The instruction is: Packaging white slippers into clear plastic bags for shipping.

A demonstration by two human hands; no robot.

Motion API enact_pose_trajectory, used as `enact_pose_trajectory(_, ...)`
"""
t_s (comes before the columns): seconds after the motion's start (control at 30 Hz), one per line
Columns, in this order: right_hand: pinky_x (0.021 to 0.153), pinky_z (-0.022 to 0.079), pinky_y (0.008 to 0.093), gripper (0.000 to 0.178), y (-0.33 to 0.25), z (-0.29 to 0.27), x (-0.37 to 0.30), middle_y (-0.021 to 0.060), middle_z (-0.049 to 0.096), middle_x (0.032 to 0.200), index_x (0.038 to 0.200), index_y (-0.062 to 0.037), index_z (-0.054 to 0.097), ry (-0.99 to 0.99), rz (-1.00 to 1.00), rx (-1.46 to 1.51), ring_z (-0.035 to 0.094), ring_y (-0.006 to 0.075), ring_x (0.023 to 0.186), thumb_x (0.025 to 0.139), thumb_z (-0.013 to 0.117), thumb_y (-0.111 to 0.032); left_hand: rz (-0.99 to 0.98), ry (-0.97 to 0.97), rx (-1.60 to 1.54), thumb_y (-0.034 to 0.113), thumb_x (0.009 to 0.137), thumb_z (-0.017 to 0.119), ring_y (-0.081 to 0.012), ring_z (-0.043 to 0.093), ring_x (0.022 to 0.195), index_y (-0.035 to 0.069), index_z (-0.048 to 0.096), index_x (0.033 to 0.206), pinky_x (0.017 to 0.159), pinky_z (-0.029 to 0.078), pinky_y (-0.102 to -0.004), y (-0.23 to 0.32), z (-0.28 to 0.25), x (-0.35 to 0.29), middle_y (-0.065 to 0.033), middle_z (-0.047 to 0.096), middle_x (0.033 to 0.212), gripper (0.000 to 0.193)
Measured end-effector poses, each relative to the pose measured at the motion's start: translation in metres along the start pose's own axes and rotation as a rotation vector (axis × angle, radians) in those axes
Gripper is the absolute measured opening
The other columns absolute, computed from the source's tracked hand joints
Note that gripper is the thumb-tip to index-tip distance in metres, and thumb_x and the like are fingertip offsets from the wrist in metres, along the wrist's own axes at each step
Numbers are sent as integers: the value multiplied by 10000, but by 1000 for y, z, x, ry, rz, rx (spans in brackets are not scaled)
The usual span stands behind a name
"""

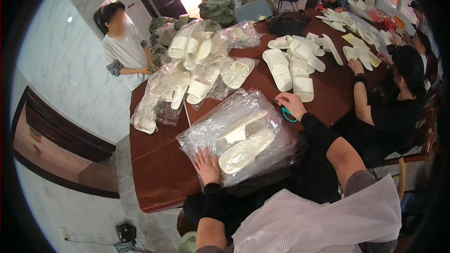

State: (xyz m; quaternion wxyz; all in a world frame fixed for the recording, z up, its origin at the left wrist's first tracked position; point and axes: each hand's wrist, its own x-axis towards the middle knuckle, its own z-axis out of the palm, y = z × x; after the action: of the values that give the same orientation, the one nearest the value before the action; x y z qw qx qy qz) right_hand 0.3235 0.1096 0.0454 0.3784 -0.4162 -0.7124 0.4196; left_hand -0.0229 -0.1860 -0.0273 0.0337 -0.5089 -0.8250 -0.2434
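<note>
A pair of cream slippers lies on a stack of clear plastic bags in front of me: one slipper (247, 151) sole up, the other slipper (243, 126) on its side. Whether the pair is inside the top bag, I cannot tell. My left hand (206, 166) is spread flat on the near left part of the plastic bags (199, 133), beside the lower slipper. At the far right corner of the stack, my right hand (292, 106) has its fingers curled in; anything they pinch is hidden. Teal-handled scissors (288, 116) lie just under that hand.
Bagged slippers (199, 86) are heaped at the left of the brown table (161, 173). Loose white slippers (302, 65) lie beyond my right hand. A person (124, 47) stands at the far left; a co-worker's hand (356, 66) touches slippers on the right. Green sacks (218, 7) stand behind.
</note>
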Motion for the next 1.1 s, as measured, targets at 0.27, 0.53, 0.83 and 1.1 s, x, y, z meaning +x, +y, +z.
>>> enact_pose_trajectory(0.27,930,480,433,402,-49,53,-12,102,596,1064,1214,-165,703,-324,-542,-588,565,326,1079,818,771,-173,-4,40,-168,376,1030,526,-385,228,1557,223,421,1577,1239,150,-609,-18,-9,-6,-94,243,1709,577)
enact_pose_trajectory(0.53,906,486,431,272,-33,79,-20,95,639,1088,1106,-155,728,-121,-431,-575,585,330,1069,853,761,-251,-2,48,-45,325,1000,573,-389,268,1539,218,423,1572,1233,176,-614,-10,-3,-2,-86,267,1700,601)
enact_pose_trajectory(0.83,663,494,371,325,-14,-46,35,129,683,792,911,13,699,170,-123,-171,633,223,673,973,678,-305,-9,47,-19,307,995,579,-406,274,1533,199,388,1590,1240,177,-594,-14,-4,-4,-116,249,1703,634)
enact_pose_trajectory(1.1,699,482,307,303,-28,-177,81,36,691,851,993,26,716,487,-22,80,601,117,755,970,706,-275,-10,50,-47,288,974,600,-419,288,1524,198,369,1599,1232,187,-607,-9,-9,-8,-126,242,1703,672)
